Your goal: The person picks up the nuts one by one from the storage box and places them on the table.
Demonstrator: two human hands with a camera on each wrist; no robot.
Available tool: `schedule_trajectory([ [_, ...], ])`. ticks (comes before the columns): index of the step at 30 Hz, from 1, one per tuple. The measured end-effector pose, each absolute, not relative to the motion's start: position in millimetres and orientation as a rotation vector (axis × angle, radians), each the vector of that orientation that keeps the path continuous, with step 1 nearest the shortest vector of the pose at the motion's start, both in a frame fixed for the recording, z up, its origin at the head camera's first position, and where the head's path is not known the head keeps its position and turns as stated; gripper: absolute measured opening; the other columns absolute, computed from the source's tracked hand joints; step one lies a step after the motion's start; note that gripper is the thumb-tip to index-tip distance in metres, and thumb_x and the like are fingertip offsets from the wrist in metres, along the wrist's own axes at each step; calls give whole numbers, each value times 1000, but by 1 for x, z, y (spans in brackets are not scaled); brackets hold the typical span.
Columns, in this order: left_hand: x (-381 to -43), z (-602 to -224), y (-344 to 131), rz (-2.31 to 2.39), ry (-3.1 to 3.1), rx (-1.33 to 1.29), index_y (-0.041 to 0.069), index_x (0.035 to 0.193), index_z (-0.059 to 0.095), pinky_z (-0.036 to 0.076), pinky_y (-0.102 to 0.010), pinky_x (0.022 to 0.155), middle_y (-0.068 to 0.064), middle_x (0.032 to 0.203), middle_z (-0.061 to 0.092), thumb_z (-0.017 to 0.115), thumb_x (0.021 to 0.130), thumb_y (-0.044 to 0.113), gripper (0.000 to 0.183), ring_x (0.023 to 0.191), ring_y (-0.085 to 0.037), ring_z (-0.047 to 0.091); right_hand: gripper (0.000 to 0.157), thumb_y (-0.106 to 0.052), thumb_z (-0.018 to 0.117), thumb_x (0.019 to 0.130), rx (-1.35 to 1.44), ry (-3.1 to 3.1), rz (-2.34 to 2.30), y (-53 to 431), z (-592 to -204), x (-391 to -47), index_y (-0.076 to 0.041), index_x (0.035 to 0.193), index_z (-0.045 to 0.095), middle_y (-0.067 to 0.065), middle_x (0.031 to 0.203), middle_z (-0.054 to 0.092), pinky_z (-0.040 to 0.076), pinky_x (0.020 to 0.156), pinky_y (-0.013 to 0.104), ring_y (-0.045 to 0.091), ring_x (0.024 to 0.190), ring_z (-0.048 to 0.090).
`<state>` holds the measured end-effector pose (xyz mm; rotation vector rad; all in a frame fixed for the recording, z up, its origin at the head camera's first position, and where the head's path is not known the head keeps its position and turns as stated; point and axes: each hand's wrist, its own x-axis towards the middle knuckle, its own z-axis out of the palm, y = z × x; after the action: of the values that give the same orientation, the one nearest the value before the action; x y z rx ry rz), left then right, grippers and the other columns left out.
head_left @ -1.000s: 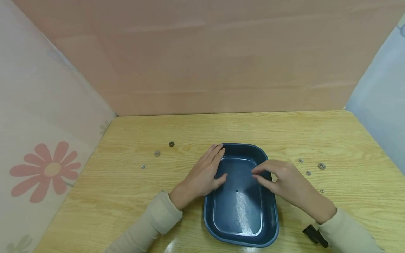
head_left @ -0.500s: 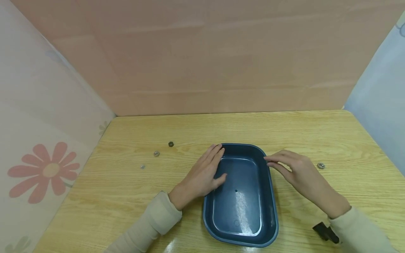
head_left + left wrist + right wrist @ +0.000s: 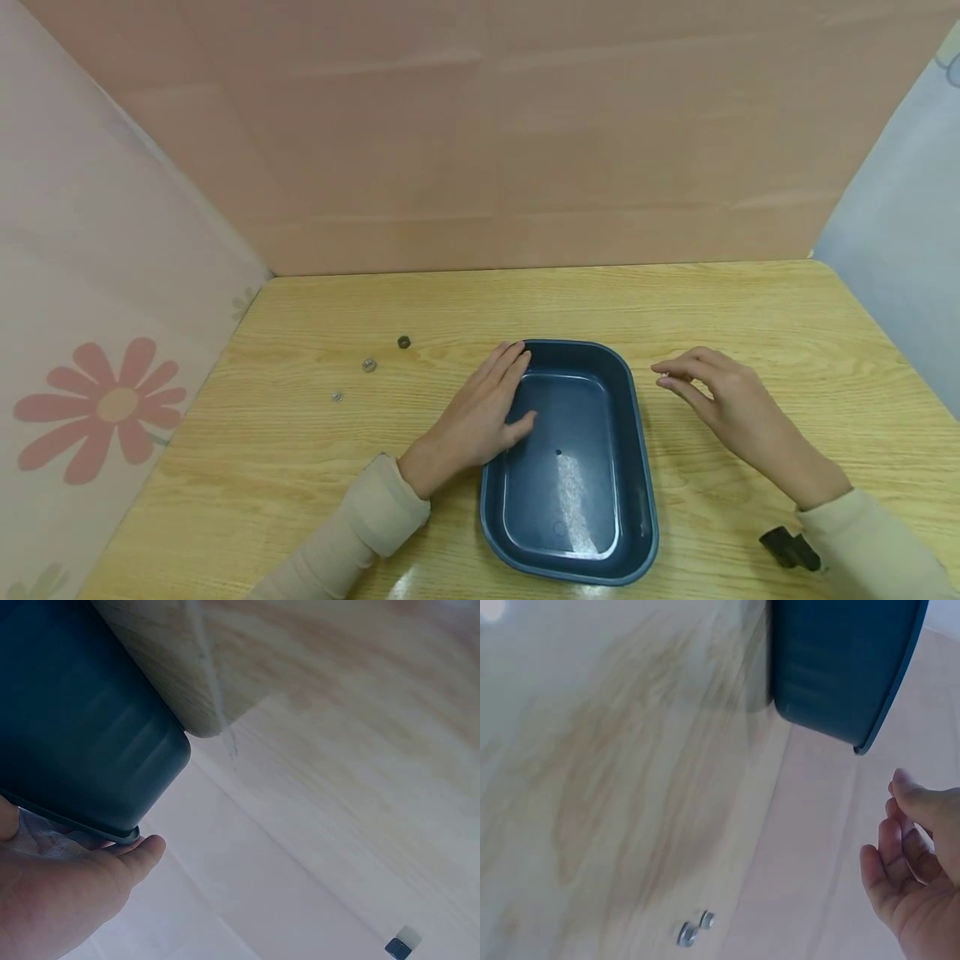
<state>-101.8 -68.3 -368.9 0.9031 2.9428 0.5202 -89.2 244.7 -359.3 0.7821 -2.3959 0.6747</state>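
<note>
My left hand (image 3: 476,417) lies along the left rim of a deep blue plastic tray (image 3: 642,467), fingers stretched toward its far left corner and thumb over the inside. In the left wrist view, that hand (image 3: 75,892) is at the rim of the tray (image 3: 90,727). To the right of the tray, above the table, hovers my right hand (image 3: 738,408), thumb and forefinger tips close together. A tiny shiny piece (image 3: 664,375) glints between them, its kind too small to make out. The right wrist view shows this hand (image 3: 919,862) apart from the tray (image 3: 840,667).
On the wooden table (image 3: 315,483), left of the tray, lie a dark nut (image 3: 404,342), a silver nut (image 3: 369,365) and a smaller silver nut (image 3: 337,397). Two metal nuts (image 3: 686,934) show in the right wrist view. A tan backdrop (image 3: 495,142) stands behind the table.
My right hand has moved from above the tray to its right side, now covering nuts that showed there earlier. The left hand and tray have stayed in place.
</note>
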Motion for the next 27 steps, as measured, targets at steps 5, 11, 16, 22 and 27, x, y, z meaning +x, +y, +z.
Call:
schedule_trajectory([
  [5, -102, -369, -69, 534, 2943, 909, 3, 155, 29, 25, -46, 124, -12, 164, 25, 64, 95, 35, 77, 154, -30, 20, 30, 7, 79, 72, 747, -2407, 660, 252, -362, -88, -3, 100, 75, 0, 88, 71, 48, 72, 10, 11, 78, 63],
  [11, -102, -369, -69, 535, 2939, 902, 3, 155, 29, 24, -46, 124, -11, 164, 25, 65, 94, 35, 77, 154, -28, 19, 22, -1, 77, 79, 712, -2436, 626, 265, -366, -84, -5, 101, 76, 0, 87, 71, 47, 67, 14, 10, 76, 62],
  [16, -102, -368, -70, 526, 2936, 897, 3, 155, 29, 24, -45, 124, -11, 165, 24, 64, 95, 35, 77, 154, -29, 19, 16, -13, 72, 88, 698, -2437, 574, 280, -370, -80, -4, 100, 76, 2, 86, 72, 46, 63, 13, 13, 73, 62],
  [22, -102, -368, -72, 516, 2943, 879, 4, 155, 29, 24, -45, 124, -11, 165, 24, 65, 94, 36, 77, 154, -29, 19, 25, 4, 77, 78, 647, -2492, 538, 297, -374, -76, -3, 101, 75, 0, 83, 68, 41, 58, 10, -1, 71, 57],
  [27, -102, -368, -73, 520, 2937, 880, 4, 155, 28, 24, -45, 125, -11, 165, 23, 64, 95, 36, 77, 154, -29, 18, 28, 6, 77, 76, 565, -2567, 473, 313, -378, -74, -3, 102, 75, 3, 84, 70, 45, 57, 14, 15, 71, 64],
])
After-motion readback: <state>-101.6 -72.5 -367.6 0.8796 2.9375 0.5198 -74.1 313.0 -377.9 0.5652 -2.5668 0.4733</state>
